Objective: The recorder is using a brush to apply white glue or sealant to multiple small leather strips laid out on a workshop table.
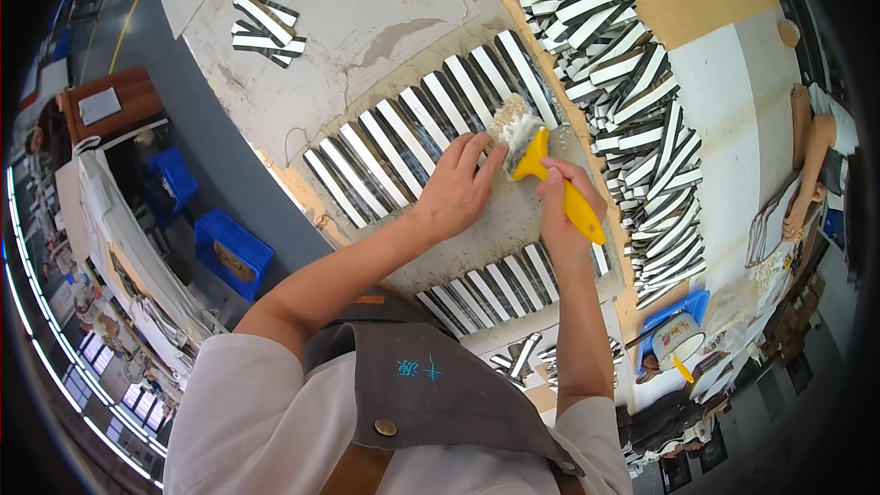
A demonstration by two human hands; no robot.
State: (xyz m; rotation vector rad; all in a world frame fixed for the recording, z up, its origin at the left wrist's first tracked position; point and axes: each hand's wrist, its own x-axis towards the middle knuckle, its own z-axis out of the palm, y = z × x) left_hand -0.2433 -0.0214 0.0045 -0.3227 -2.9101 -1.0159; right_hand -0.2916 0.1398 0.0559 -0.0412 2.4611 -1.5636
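My right hand [569, 203] grips the yellow plastic handle of a wide brush [526, 141], whose pale bristles are coated with a white paste. The bristles rest near the right end of an upper row of black-and-white strips [395, 151] laid side by side on a stained grey board [440, 254]. My left hand [459, 185] lies over the lower ends of several strips, its fingertips close to the brush; whether it pinches anything is hidden. A second row of similar strips [495, 289] lies nearer my body, partly behind my right forearm.
A long heap of loose strips [632, 96] lines the board's right side. A few more strips [267, 27] lie at the upper left. A white enamel-like pot [677, 340] with a yellow-handled tool stands by a blue tray [694, 306]. Blue bins [234, 254] are at left; another person's arms [811, 172] are at far right.
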